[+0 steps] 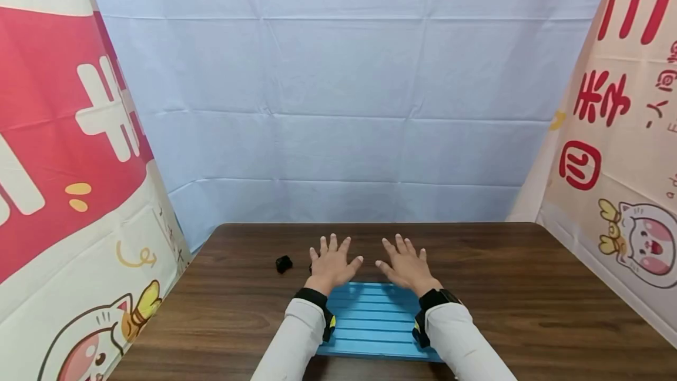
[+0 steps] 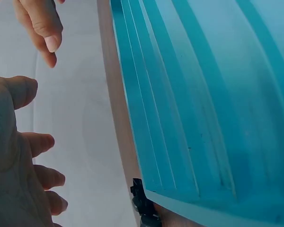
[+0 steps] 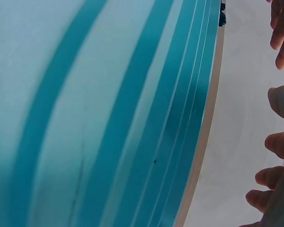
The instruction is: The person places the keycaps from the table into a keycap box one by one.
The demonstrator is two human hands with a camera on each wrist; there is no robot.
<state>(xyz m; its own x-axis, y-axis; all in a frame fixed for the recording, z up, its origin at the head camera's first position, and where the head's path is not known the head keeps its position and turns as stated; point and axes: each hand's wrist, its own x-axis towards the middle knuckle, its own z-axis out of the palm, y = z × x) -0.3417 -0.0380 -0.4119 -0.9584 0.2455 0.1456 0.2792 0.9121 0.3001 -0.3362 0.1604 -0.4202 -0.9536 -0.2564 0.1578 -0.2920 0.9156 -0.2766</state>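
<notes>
1. around us hang a pale blue cloth [image 1: 338, 99] at the back, a red and cream printed cloth [image 1: 58, 134] on the left and a cream printed cloth [image 1: 582, 216] on the right; below them stands a dark wooden table [image 1: 248, 322].
2. we lose both side edges of the blue ridged panel [image 1: 378, 331] in the head view, where the wrists and white sleeves [image 1: 293, 337] cover them; both wrist views crop it too.
3. a second dark bit seems to peek out beside the left hand [image 1: 331, 264], but it is too covered for us to name.
4. left of that hand we see a small black object [image 1: 283, 264] on the table, its form hard to make out; a black wristband [image 1: 312, 295] and its black counterpart [image 1: 433, 298] stand between us and the panel's sides.
5. the panel lies flat on the table, near us and midway across, below the forearms; it is bright blue, with straight parallel ridges running left to right and a few dark specks close up.
6. we find the left hand and the right hand [image 1: 406, 266] raised at the panel's far edge, fingers spread wide, thumbs pointing inward and well apart, both holding nothing.
</notes>
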